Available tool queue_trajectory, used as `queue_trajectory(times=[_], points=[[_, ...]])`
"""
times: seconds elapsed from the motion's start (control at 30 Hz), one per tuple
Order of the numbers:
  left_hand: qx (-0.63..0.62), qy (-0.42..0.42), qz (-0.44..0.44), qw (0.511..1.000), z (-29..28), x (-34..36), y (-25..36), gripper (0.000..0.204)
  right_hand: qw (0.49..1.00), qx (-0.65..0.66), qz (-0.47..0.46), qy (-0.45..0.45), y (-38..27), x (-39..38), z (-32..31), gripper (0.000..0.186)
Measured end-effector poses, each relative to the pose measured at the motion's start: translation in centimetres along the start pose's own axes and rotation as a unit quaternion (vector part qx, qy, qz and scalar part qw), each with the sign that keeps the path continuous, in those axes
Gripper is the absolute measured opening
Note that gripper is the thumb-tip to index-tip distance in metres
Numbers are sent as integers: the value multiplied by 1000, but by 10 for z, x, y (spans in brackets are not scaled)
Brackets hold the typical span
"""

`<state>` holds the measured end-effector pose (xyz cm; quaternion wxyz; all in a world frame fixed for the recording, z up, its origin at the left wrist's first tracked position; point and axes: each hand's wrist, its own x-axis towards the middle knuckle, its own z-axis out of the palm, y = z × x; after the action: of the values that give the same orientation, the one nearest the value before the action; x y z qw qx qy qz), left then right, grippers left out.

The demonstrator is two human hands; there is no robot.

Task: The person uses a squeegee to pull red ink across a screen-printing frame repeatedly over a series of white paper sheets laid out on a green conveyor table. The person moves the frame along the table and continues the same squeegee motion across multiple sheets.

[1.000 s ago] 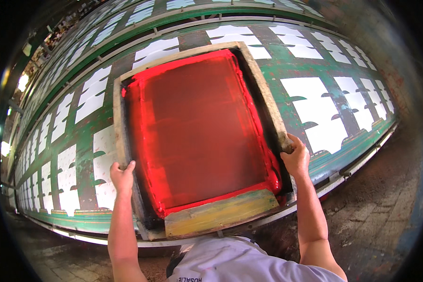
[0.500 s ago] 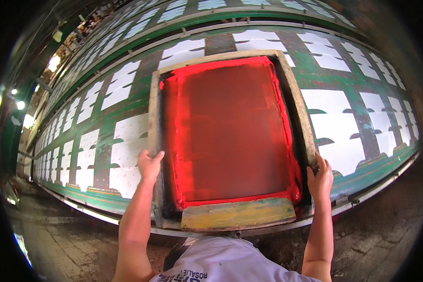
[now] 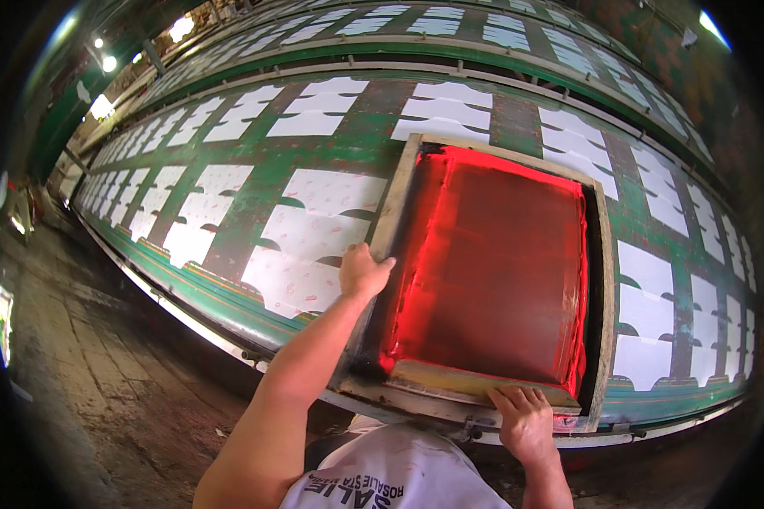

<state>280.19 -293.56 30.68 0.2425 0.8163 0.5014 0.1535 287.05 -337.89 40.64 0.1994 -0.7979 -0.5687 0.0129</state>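
Green printing table (image 3: 267,154), white cut panels (image 3: 318,227) everywhere. Red-inked silk screen (image 3: 501,271) sits over it, long axis running front to back: left hand (image 3: 365,271) grips its left rail (image 3: 398,191), right hand (image 3: 526,422) curls its fingers over the squeegee (image 3: 441,379) at the near end.

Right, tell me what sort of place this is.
Probably a screen-printing workshop: long green tables carry rows of white cut-out pieces, some faintly red-marked, and a wooden-framed screen with what looks like red ink lies on the nearest one.
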Motion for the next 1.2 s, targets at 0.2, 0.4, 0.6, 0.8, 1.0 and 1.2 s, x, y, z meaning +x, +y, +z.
queue_trajectory(times=[0.2, 0.4, 0.6, 0.8, 1.0, 1.2], points=[[-42, 32, 14, 999, -5, -6, 1, 65, 989, -36, 72, -127, -19, 51, 12, 45], [-59, 80, 83, 992, 8, -2, -10, 64, 980, -32, 119, -158, -34, 38, 4, 46], [-63, 62, 89, 992, 11, 2, -15, 63, 991, -56, 96, -69, -48, 14, 31, 54], [-69, 54, 84, 993, 12, 2, -15, 62, 992, -109, 58, 2, -23, 33, 50, 59], [-80, 69, 106, 989, 14, 1, -18, 58, 990, -135, 47, 19, 50, 113, 64, 56], [-124, 63, 94, 986, 13, 1, -15, 50, 988, -149, 42, 16, 147, 232, 68, 50]])
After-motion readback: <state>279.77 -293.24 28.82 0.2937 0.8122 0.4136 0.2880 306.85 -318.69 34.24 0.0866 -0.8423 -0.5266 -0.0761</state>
